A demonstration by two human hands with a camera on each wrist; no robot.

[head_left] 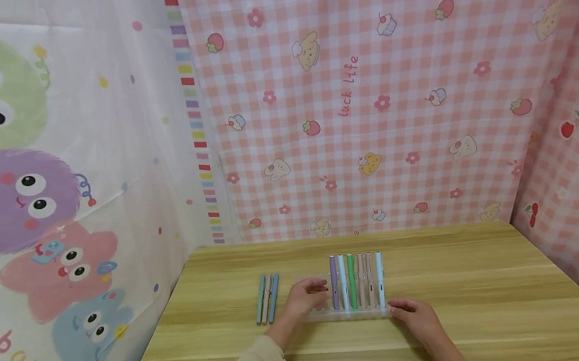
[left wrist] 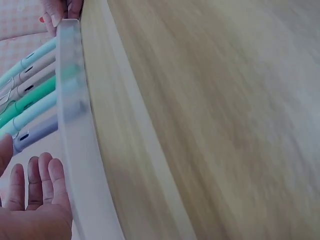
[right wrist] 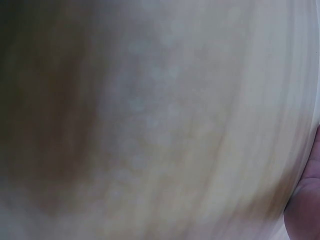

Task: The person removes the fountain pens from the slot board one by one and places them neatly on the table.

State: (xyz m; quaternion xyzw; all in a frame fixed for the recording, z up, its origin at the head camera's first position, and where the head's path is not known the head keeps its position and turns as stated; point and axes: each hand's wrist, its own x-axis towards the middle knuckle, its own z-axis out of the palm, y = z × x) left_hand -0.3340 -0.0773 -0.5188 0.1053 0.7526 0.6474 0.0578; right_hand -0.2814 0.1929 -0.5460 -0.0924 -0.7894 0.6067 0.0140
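Note:
A clear plastic pen tray (head_left: 352,315) lies on the table, holding several capped pens side by side. From left to right they are a purple pen (head_left: 334,283), a light blue one, a green pen (head_left: 352,282), two greyish-pink pens and another light blue pen (head_left: 380,279). My left hand (head_left: 307,296) is over the tray's left part, beside the purple pen; in the left wrist view its fingers (left wrist: 46,180) are spread loosely with nothing in them. At the tray's right end, my right hand (head_left: 422,320) pinches the corner between thumb and fingers.
Three more pens lie on the wooden table (head_left: 487,277) left of the tray: a grey-green pen (head_left: 261,299), a beige pen (head_left: 268,299) and a blue pen (head_left: 274,298). A pink checked cloth (head_left: 405,134) hangs behind the table, and a white printed cloth (head_left: 131,219) at the left.

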